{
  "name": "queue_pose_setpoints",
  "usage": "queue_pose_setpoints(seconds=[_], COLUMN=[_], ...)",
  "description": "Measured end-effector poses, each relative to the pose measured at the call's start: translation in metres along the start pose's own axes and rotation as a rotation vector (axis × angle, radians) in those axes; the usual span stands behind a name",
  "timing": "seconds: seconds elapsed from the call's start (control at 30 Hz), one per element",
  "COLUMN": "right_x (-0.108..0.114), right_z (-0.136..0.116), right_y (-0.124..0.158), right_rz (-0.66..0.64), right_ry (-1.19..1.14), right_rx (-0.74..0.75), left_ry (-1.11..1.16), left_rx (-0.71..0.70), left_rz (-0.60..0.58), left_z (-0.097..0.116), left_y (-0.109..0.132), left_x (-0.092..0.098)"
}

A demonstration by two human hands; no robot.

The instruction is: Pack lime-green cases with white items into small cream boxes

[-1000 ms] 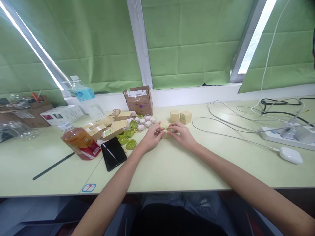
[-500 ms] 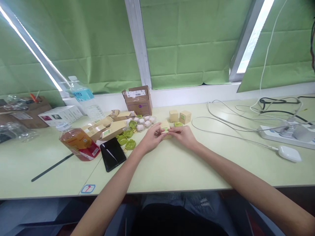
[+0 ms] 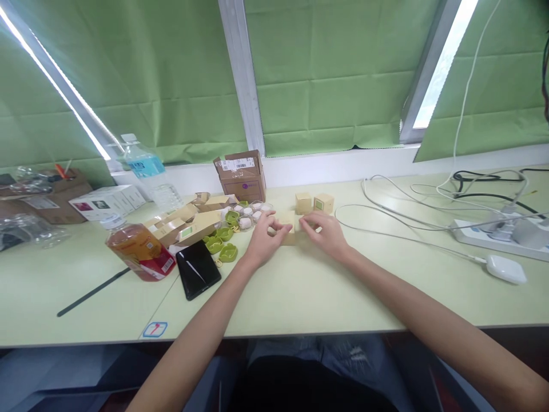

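Note:
A small tan cardboard box [image 3: 288,236] stands on the table in front of me. My left hand [image 3: 265,236] is wrapped round its left side, thumb at the front. Just right of the box, my right hand [image 3: 323,233] is closed with thumb and forefinger pinched; whatever is between the fingertips is too small to make out. Behind the hands stand two more tan boxes, a plain one [image 3: 302,203] and one with a green-framed label [image 3: 323,203]. Green moulded pieces [image 3: 228,252] and a clear tray of pale round items [image 3: 245,222] lie left of my left hand.
Flattened tan cartons [image 3: 199,225], a black tablet [image 3: 198,270], a drink bottle [image 3: 141,250] and a water bottle [image 3: 152,174] are on the left. An open brown box [image 3: 241,176] stands at the back. White cables and a power strip [image 3: 472,233] lie right.
My right hand has drawn slightly right, away from the box. The green-marked piece between my fingertips no longer shows, nor does the green piece behind my right hand. My left hand stays on the box.

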State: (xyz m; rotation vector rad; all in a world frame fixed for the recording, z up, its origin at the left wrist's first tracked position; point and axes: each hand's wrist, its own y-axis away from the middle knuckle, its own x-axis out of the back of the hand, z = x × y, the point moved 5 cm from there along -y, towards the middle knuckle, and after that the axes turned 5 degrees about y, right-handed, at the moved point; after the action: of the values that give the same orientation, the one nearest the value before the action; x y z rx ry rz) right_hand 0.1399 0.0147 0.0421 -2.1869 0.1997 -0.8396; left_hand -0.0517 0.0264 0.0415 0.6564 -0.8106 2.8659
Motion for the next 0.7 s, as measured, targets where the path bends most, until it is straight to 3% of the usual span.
queue_pose_setpoints(seconds=[0.1, 0.17, 0.37, 0.53, 0.63, 0.7], right_x=[0.009, 0.005, -0.014, -0.007, -0.003, -0.002], right_z=[0.009, 0.019, 0.041, 0.046, 0.050, 0.049], right_y=[-0.002, -0.001, 0.000, -0.004, -0.004, -0.005], right_rz=[0.097, 0.041, -0.153, -0.114, -0.058, -0.019], right_ry=[0.235, 0.333, 0.336, 0.132, -0.191, -0.421], right_rx=[-0.061, -0.101, -0.143, -0.264, -0.401, -0.418], left_ry=[-0.202, -0.321, -0.416, -0.030, 0.253, 0.330], left_rx=[0.059, 0.133, 0.176, 0.173, 0.231, 0.249], left_rz=[0.116, 0.146, 0.042, 0.039, 0.015, -0.011], left_z=[0.003, 0.004, 0.007, -0.009, -0.021, -0.026], left_y=[0.003, 0.006, 0.008, 0.002, -0.002, -0.004], left_x=[0.000, -0.004, -0.025, -0.010, -0.001, 0.001])
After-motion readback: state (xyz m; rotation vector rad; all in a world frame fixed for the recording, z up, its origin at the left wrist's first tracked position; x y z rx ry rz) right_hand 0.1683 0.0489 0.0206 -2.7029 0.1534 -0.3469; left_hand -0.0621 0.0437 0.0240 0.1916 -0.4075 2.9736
